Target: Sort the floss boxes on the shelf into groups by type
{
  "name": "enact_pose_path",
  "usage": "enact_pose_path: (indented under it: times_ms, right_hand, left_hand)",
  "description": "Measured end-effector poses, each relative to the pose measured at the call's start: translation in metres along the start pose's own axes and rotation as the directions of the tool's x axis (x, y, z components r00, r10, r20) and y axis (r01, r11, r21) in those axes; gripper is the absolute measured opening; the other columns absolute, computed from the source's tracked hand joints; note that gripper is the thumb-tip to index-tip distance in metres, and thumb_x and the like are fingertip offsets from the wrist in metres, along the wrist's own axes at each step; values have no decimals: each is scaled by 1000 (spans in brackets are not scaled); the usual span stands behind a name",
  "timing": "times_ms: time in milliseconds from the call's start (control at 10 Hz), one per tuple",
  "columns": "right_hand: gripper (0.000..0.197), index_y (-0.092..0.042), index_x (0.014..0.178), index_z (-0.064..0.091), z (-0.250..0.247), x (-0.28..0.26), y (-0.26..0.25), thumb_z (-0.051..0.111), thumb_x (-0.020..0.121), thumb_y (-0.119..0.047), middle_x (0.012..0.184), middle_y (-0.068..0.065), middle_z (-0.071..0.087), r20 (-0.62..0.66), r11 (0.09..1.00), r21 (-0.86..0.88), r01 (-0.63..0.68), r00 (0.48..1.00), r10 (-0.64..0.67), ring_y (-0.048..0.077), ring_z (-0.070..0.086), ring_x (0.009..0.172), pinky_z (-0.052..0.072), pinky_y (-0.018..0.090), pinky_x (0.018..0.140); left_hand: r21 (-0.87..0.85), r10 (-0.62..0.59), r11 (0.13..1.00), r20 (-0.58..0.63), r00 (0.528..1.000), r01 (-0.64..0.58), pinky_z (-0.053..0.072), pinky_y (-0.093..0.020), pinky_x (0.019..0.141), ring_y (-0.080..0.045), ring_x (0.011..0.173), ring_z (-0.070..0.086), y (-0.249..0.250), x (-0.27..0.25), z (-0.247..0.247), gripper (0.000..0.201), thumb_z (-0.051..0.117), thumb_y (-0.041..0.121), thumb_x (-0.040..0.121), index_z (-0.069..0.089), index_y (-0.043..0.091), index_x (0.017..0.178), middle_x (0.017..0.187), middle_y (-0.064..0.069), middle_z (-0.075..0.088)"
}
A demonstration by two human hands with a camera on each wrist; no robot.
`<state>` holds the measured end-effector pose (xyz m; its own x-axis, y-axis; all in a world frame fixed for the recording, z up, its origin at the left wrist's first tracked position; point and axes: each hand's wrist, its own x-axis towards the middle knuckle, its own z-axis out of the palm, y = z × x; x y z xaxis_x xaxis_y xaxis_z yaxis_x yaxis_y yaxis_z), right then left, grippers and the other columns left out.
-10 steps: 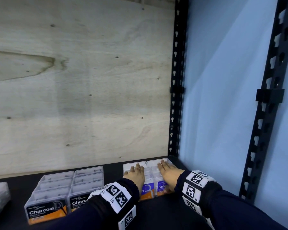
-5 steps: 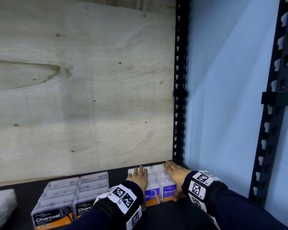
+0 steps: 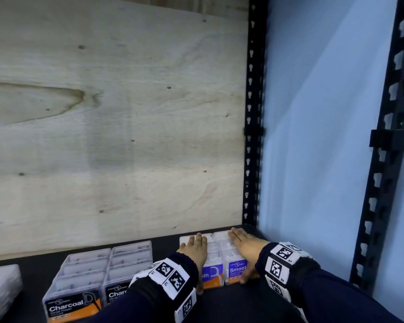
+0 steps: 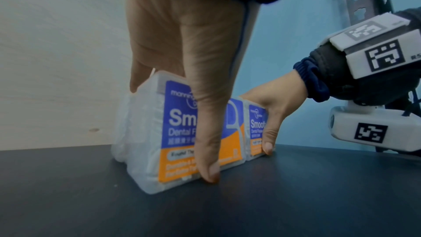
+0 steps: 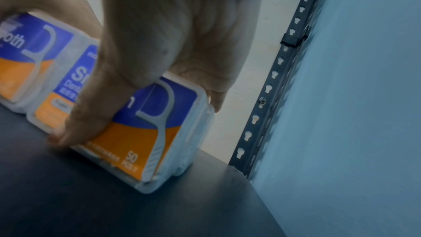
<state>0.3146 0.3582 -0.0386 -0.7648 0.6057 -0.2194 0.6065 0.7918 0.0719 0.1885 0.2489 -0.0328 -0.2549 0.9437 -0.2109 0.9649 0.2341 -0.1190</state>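
Pushed further back toward the plywood since a second ago: both rows of Smooth floss boxes (image 3: 219, 259), with the two hands still on them, now nearly against the rear right corner of the shelf

Nearest, at the front left of the dark shelf (image 3: 231, 304): two rows of Charcoal floss boxes (image 3: 79, 287), black and orange labels facing forward, rows touching side by side, standing upright. Further left, at the frame edge, a white wrapped bundle (image 3: 0, 290), apart from the Charcoal group

Across a strip of bare shelf, to the right: the Smooth group, blue and orange labels facing forward, two rows touching each other. Left hand (image 3: 193, 251) laid over the top of the left row, fingers stretched along the lids, thumb (image 4: 208, 150) straight down the front label with its tip at the shelf surface. Right hand (image 3: 245, 249) laid over the right row likewise, fingers extended toward the back, thumb (image 4: 268, 138) pressed down the front of the right box. Each hand clasping its row between thumb in front and fingers on top, not curled into a fist. Marker-tagged wristbands (image 3: 170, 273) on both dark sleeves

Behind: plywood back panel (image 3: 114, 136), black perforated upright (image 3: 252, 113) at the corner, pale blue wall (image 3: 317, 136) to the right
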Motion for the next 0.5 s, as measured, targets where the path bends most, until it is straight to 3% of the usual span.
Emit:
enact_pose_path:
  times_ms: [300,400,500]
  right_hand:
    - [123,-1,148,-12,2,3,3,77,71,-33,158,14,-14,-12,1000,-10,-19,1000,18,28,-12,147,-3,33,120]
    - [123,-2,148,-13,1,0,-1,78,71,-33,158,14,-15,0,999,-14,-31,1000,31,27,-12,147,-4,34,120]
    - [125,-1,147,-14,-6,-9,-6,79,70,-33,158,15,-16,26,998,27,-56,998,55,26,-13,147,-6,32,120]
  left_hand:
    - [67,13,998,-30,999,-11,11,-43,122,-30,149,-2,-3,4,6,110,73,22,79,-7,1,150,160,-16,-9]
    - [7,31,1000,-89,996,-30,9,-42,122,-28,150,-3,-4,0,6,78,51,14,95,-3,2,151,161,-14,-8]
    - [-38,24,999,-71,997,-27,6,-44,122,-29,149,-5,0,-6,1,90,60,19,89,-4,3,151,160,-14,-10]
